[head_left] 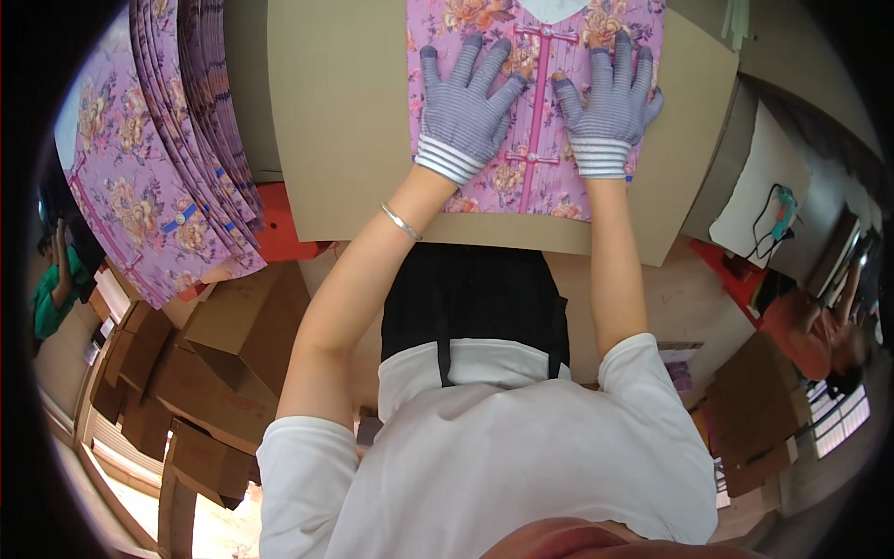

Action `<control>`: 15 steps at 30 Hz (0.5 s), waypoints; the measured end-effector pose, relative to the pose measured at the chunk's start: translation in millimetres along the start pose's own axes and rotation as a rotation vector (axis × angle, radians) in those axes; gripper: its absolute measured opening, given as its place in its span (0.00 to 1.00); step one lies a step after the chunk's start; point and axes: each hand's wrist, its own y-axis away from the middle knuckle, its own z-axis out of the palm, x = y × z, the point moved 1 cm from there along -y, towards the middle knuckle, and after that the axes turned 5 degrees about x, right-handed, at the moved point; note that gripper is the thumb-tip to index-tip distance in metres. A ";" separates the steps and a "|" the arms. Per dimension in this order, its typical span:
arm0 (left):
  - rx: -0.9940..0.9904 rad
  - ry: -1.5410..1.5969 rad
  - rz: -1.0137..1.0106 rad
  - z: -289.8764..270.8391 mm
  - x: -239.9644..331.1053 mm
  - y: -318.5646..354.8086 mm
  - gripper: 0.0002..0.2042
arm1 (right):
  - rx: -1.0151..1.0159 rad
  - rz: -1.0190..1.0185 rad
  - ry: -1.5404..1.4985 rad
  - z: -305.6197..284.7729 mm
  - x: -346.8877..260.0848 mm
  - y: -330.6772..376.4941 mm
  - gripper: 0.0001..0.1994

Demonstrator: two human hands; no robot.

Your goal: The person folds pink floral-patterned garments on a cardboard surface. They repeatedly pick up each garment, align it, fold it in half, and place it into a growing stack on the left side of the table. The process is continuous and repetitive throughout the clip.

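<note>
Your left hand (468,112), in a striped grey glove with white bands at the cuff, lies flat with its fingers spread on the left half of a pink floral garment (549,130) at the top centre of the frame. Your right hand (610,112), gloved to match, lies palm down on the garment's right half, fingers extended toward the top edge; neither grips anything. Between your hands runs a darker pink placket (530,191), with an upper knot fastening (547,34) and a lower knot fastening (532,158). The garment lies on a tan board (345,121), its top end cut off by the frame. A silver bangle (400,222) circles your left forearm.

At upper left hangs a stack of similar floral garments (140,186); cardboard boxes (247,326) fill the lower left. At right, a teal-handled tool (782,212) lies on a pale sheet (756,177), and a co-worker (803,340) appears near the edge.
</note>
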 end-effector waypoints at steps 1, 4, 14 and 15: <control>-0.019 0.007 -0.007 0.4 -0.2 -0.2 0.23 | -0.006 0.003 -0.001 1.0 0.1 -0.4 0.31; -0.031 0.008 -0.020 -1.4 1.5 -1.1 0.23 | 0.023 -0.006 -0.015 3.1 -1.8 -9.4 0.32; -0.056 0.001 -0.026 -1.1 2.1 -2.1 0.24 | 0.025 -0.041 0.015 7.5 -3.4 -31.7 0.33; -0.054 0.004 -0.025 -0.4 1.8 -1.8 0.24 | 0.028 -0.039 0.014 7.6 -3.6 -31.6 0.32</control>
